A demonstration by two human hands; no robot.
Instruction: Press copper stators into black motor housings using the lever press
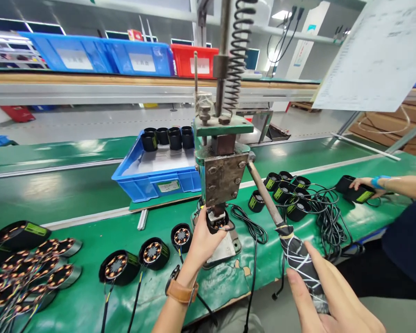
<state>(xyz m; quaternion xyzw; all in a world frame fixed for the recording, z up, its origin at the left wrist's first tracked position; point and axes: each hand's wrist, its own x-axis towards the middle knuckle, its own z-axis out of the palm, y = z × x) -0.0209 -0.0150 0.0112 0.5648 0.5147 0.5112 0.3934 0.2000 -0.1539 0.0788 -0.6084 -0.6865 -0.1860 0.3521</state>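
Observation:
My left hand [204, 238] grips a short black cylindrical housing [213, 227] with copper windings inside, under the ram of a green and steel hand press [223, 178]. The housing sits on the press base [229, 249]; fingers and ram hide part of it. At the lower right my right hand [339, 300] is closed around the press lever's handle [303, 266], which is wrapped in dark tape and white cord. The lever slants down toward me. Left of the press stand several black housings with copper-wound stators [153, 253], cables trailing forward.
Bare wound stators [60, 276] are heaped at far left. A blue bin [142, 185] with black cylinders stands behind the press. To the right are black housings [298, 209] and coiled cables [327, 222]. A co-worker's hand [362, 183] holds black housings there. A paper sheet [370, 55] hangs upper right.

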